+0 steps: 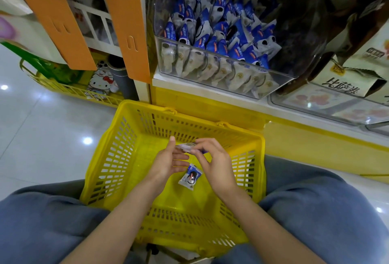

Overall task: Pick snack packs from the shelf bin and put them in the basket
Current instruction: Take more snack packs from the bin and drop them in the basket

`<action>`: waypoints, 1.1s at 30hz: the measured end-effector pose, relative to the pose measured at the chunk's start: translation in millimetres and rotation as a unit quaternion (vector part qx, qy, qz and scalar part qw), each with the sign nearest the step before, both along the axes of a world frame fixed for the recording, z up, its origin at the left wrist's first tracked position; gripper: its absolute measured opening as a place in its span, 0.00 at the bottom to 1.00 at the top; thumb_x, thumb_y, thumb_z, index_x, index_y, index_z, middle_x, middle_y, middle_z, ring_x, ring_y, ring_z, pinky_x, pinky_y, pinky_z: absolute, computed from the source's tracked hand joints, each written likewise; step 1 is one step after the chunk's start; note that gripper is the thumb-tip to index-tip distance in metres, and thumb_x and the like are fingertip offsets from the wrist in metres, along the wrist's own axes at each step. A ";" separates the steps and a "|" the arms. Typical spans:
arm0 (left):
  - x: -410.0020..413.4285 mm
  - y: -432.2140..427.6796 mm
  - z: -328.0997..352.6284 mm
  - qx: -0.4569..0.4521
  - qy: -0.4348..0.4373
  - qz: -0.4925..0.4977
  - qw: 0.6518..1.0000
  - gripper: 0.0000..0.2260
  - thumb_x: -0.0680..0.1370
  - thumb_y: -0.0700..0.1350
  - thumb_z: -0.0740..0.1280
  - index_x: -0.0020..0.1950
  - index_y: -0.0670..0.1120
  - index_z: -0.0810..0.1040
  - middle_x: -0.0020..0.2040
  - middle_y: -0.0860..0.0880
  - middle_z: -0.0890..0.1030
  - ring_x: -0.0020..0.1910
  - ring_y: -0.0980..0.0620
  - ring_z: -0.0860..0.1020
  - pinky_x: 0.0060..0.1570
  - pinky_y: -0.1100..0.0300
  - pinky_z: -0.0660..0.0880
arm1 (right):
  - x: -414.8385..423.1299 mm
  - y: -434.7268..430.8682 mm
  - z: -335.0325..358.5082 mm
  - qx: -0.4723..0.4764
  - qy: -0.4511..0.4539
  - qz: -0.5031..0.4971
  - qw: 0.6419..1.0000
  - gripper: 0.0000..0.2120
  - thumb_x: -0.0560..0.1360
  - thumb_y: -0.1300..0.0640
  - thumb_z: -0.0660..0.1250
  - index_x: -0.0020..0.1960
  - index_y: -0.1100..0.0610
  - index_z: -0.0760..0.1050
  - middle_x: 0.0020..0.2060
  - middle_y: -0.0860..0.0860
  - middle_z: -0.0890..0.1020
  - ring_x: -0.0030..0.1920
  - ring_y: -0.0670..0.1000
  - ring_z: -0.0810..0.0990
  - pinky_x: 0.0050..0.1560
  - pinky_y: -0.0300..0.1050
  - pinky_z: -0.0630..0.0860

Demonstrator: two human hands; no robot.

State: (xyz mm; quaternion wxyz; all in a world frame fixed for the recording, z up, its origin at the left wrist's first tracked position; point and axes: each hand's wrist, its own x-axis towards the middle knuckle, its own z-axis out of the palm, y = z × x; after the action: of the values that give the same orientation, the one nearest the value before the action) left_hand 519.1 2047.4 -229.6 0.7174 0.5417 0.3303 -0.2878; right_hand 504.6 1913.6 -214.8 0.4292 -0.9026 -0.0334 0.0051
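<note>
Both hands are over the yellow slotted plastic basket (109, 158), which sits on the glossy white tiled floor (42, 137) between the person's knees in grey-blue trousers (42, 221). The right hand (214, 162) has its fingertips curled down onto a small blue-and-white snack pack (186, 147) and pinches it above the inside of the basket, toward the far wall. The left hand (168, 158) is just beside it, thumb up and fingers fairly straight and loose, gripping nothing. Can't tell if it actually touches the pack or is only next to it.

A second blue-and-white snack pack (190, 177) lies flat on the basket bottom, right under the gap between the two hands and not touching either.

Up on the shelf behind the basket there's the clear plastic shelf bin (231, 59) with a heap of blue-and-white packs (221, 27) inside — a row of them stands pressed against the see-through front wall, the rest piled loosely behind.

Other stuff around:
- two orange plastic panels (124, 21) hang slanted to the left of the bin
- a white cartoon-cat figure with a red bow (101, 83) stands in a yellow wire rack (73, 90) on the floor at the left
- cream printed snack bags (347, 78) sit in the next compartment to the right — the print on them is too warped to read
</note>
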 end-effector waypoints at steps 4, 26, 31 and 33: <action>-0.3 3.3 0.1 -0.045 -0.044 0.011 0.998 0.13 0.80 0.47 0.60 0.54 0.39 0.78 0.39 0.47 0.84 0.36 0.53 0.82 0.40 0.61 0.78 | -3.4 -2.0 -0.7 -0.056 0.010 0.055 0.997 0.04 0.72 0.59 0.69 0.46 0.56 0.82 0.54 0.50 0.79 0.57 0.41 0.69 0.56 0.21 0.59; -15.7 -5.6 -1.4 0.256 -0.312 -0.141 0.904 0.14 0.73 0.45 0.71 0.57 0.50 0.73 0.46 0.64 0.75 0.45 0.70 0.75 0.39 0.79 0.68 | 7.8 10.5 2.5 0.342 0.285 -0.160 0.881 0.09 0.79 0.58 0.60 0.56 0.61 0.71 0.47 0.56 0.82 0.39 0.45 0.83 0.41 0.39 0.79; -18.5 -9.9 -7.4 0.255 -0.300 -0.235 0.889 0.14 0.76 0.44 0.67 0.61 0.47 0.74 0.51 0.53 0.81 0.46 0.59 0.79 0.43 0.71 0.75 | 2.6 2.4 -3.9 0.264 0.268 -0.152 0.914 0.11 0.78 0.59 0.62 0.60 0.59 0.70 0.51 0.58 0.81 0.45 0.50 0.82 0.47 0.45 0.80; -20.7 -14.0 -10.1 0.260 -0.289 -0.270 0.881 0.15 0.77 0.41 0.63 0.64 0.44 0.72 0.53 0.45 0.82 0.48 0.49 0.81 0.49 0.56 0.77 | -5.1 -0.1 -10.9 0.228 0.277 -0.158 0.920 0.10 0.77 0.59 0.63 0.59 0.58 0.70 0.53 0.60 0.81 0.47 0.54 0.81 0.50 0.51 0.78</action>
State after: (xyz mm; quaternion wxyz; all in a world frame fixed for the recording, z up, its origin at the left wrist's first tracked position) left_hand 498.4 2033.4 -239.7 0.5088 0.8360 0.0121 -0.2053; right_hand 499.5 1913.5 -225.7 0.6110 -0.7360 0.2294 0.1800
